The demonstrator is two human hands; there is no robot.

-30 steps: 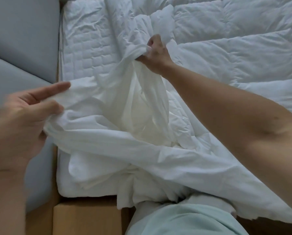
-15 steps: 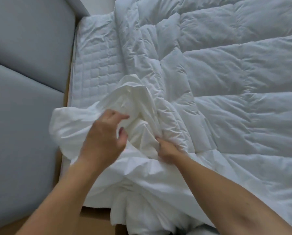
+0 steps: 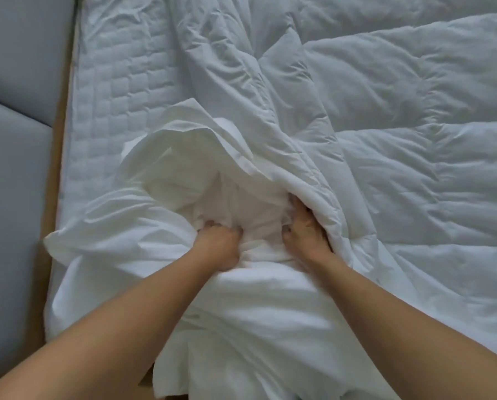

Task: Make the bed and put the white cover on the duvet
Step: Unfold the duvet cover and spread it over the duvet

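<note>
Change since the earlier frame: left hand (image 3: 219,245), then raised over the fabric with its fingers loosely bent, is now down in the white cover (image 3: 166,174). The right hand (image 3: 305,229) has slid a little further along the duvet (image 3: 400,140) edge.

Item 1, left hand. At centre of view, forearm entering from 7 o'clock. Fingers (image 3: 212,225) curled tight, holding a bunch of the white cover.

Item 2, right hand. Just to 3 o'clock of the left hand, apart from it, forearm entering from 5 o'clock. Fingers (image 3: 294,203) curled and tucked under the rolled edge of the duvet, gripping it. Cover cloth may be caught in the same grip; the folds hide this.

Item 3, white cover. Smooth sheet, heaped and creased, from centre down to 6 and 7 o'clock. It lies on the bed, with a loose arched fold standing up at 12 o'clock of the hands. Its right side touches the duvet edge.

Item 4, duvet. Quilted and puffy, spread over the bed from 12 round to 4 o'clock. Not yet inside the cover.

Item 5, mattress (image 3: 111,82). Square-stitched surface, bare at 10 to 11 o'clock.

Item 6, wooden bed frame (image 3: 55,174). Narrow strip at 9 o'clock, beside the mattress.

Item 7, grey padded panel (image 3: 10,140). Far 9 o'clock, outside the frame.
</note>
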